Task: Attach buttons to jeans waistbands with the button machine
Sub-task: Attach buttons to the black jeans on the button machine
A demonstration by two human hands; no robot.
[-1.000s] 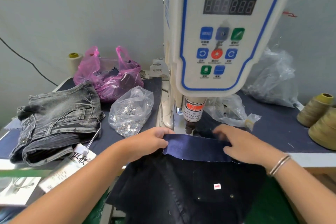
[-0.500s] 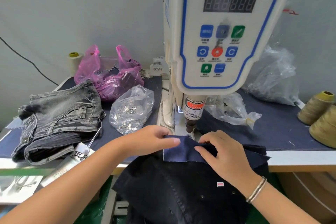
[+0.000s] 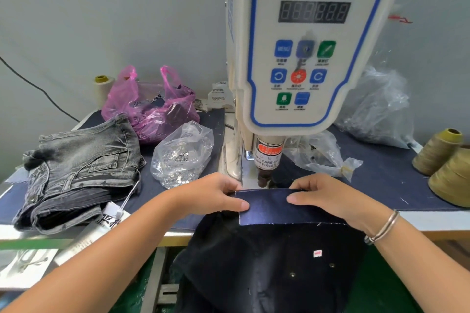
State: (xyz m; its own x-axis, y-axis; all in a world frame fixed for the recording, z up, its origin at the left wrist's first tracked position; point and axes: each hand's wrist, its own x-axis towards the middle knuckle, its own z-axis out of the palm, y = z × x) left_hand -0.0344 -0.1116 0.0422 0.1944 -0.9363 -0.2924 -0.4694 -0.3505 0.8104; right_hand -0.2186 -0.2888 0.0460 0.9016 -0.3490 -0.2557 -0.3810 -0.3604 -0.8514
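A white servo button machine stands at the middle of the table, its dark punch head pointing down. Dark jeans hang over the table's front edge. Their blue waistband lies flat just in front of the punch. My left hand pinches the band's left end with thumb on top. My right hand presses and grips its right part. A clear bag of silver buttons lies left of the machine.
A folded grey jeans pile with a paper tag sits at the left. Behind it are a pink plastic bag and a cream thread cone. Clear bags lie right of the machine, and olive thread cones stand at the far right.
My right hand has moved back to the right along the waistband, which is now spread flat in front of the punch head. My left hand stays at the left end.
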